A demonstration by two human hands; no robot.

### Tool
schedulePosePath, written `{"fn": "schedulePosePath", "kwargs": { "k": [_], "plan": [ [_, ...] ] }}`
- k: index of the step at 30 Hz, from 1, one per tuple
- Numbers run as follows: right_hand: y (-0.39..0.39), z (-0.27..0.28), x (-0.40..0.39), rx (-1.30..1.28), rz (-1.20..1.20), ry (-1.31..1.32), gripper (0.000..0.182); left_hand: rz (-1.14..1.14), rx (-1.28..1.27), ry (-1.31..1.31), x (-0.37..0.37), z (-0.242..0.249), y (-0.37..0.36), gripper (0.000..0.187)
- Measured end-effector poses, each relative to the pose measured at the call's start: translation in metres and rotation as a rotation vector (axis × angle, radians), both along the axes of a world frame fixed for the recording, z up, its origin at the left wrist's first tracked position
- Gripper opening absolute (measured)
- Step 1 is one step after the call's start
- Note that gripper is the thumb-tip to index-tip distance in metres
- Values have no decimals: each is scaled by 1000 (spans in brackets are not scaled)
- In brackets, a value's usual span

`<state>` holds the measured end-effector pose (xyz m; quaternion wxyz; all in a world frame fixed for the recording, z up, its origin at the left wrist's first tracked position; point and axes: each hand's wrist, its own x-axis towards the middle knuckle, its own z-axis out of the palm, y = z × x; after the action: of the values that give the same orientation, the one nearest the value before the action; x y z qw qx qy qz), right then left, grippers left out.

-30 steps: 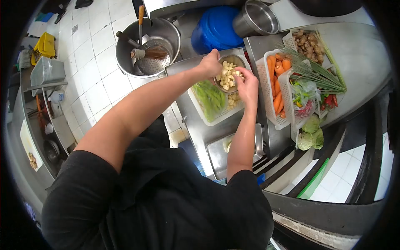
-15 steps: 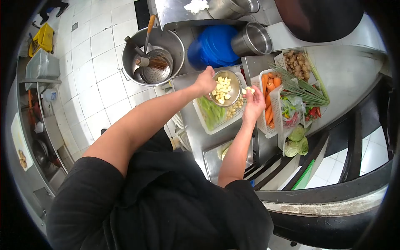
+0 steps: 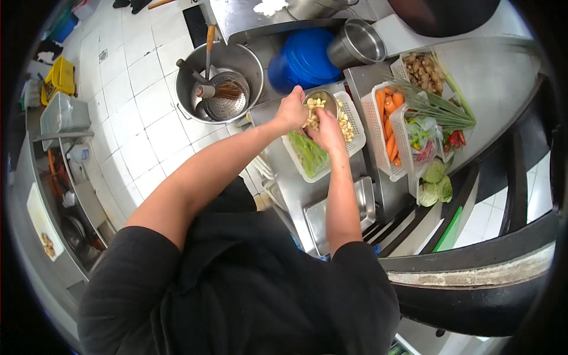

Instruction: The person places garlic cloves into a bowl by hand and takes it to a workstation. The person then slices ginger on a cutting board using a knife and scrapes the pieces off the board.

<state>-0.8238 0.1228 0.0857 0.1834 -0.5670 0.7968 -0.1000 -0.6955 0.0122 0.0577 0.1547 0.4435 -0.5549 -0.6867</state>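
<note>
My left hand [image 3: 291, 110] is closed on the rim of a round metal bowl [image 3: 329, 100], which holds peeled garlic cloves [image 3: 315, 104]. My right hand [image 3: 327, 131] reaches into the bowl from the near side, fingers curled among the cloves; their tips are partly hidden. Beneath the bowl, a white plastic basket [image 3: 357, 141] holds long green vegetables [image 3: 309, 155] at its left and more garlic cloves [image 3: 345, 126] at its right.
Right of the basket stand crates of carrots [image 3: 389, 112] and ginger [image 3: 423, 72], with cabbages [image 3: 436, 182] nearby. A metal tray [image 3: 368, 198] lies nearer me. A large pot [image 3: 258, 77] with utensils and a blue drum [image 3: 302, 59] stand beyond.
My right hand has moved left, from over the basket's right side with cloves in its fingers, into the bowl. My left hand still grips the rim. The whole view has shifted slightly.
</note>
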Motion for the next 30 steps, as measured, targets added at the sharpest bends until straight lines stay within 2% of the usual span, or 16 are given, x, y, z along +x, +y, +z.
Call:
{"fn": "schedulePosePath", "kwargs": {
  "k": [4,7,8,9,10,11,13,15,17,19,20,24,26,27,29,30],
  "plan": [
    [0,-9,-12,9,117,-30,58,95,-119,-37,-5,-22,2,25],
    [7,-11,-32,-22,50,-2,41,85,-95,-35,-6,-11,-2,25],
    [11,-9,-35,-147,49,-26,28,90,-94,-30,-6,0,-3,25],
    [14,-6,-38,-147,54,-22,28,82,17,-1,-3,12,-4,25],
    [17,-4,-39,-222,-23,-126,28,73,127,27,-1,21,-4,25],
    [20,-2,-41,-297,-102,-231,28,75,127,28,-3,15,-3,25],
    [23,-14,-47,-350,-199,-233,22,54,249,105,-5,3,-3,27],
    [26,-26,-57,-633,-458,-670,19,54,276,108,-3,6,0,28],
    [33,-28,-71,-698,-543,-686,16,54,306,112,-1,7,4,28],
    [40,-34,-85,-793,-754,-690,17,44,338,117,0,3,4,28],
    [41,-44,-93,-841,-715,-617,18,47,336,120,2,5,4,28],
    [50,-86,-113,-735,-773,-606,21,66,367,136,15,9,-1,25],
    [57,-113,-125,-502,-711,-389,23,94,404,140,28,5,-5,23],
    [56,-100,-120,-500,-695,-395,23,68,401,151,38,-1,-8,24],
    [54,-80,-106,-110,-652,-13,20,92,379,147,65,-11,-21,26],
    [69,-128,-143,-196,-632,-36,20,-4,268,164,87,-13,-24,28]
  ]
}}
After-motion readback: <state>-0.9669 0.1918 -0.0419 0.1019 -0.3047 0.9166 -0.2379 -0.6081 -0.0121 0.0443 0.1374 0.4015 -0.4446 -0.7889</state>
